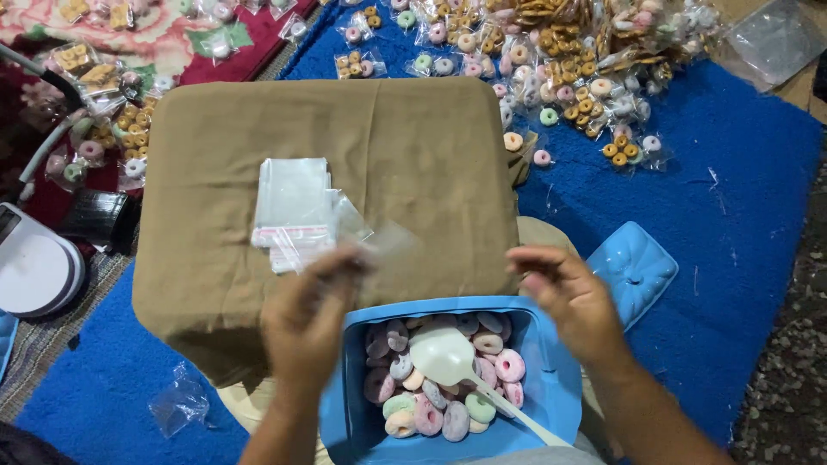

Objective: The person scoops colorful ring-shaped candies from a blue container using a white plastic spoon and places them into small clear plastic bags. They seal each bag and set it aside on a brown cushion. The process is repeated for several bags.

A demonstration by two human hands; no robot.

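Head view, looking down over our two bare hands. Our left hand (306, 314) is raised above the near edge of a tan cloth-covered surface (215, 267); its fingers (345, 258) are pressed together, pinching a small clear plastic bag (388, 237), which appears blurred. Just beyond the hand lies a stack of clear plastic bags (293, 202) with pink sealing strips, resting on the cloth. Our right hand (568, 297) hovers to the right, holding nothing, its fingers (530, 258) loosely curled and slightly spread, pointing toward the bag.

Below and between both hands sits a blue plastic container (560, 387), open, filled with pastel ring-shaped sweets (508, 366) in pink, green, purple and cream. A white plastic scoop (444, 353) lies on the sweets, its handle running toward the lower right rim. The container's blue lid (633, 271) rests upturned on a blue mat (741, 215), just right of our right hand.

At the far edge of the mat, many small filled packets (551, 60) of ring sweets lie heaped; further packets (129, 129) lie left of the cloth on a red patterned fabric (250, 52). A white round object (34, 271) sits at the left margin, and a crumpled clear bag (177, 405) lies on the mat, lower left.
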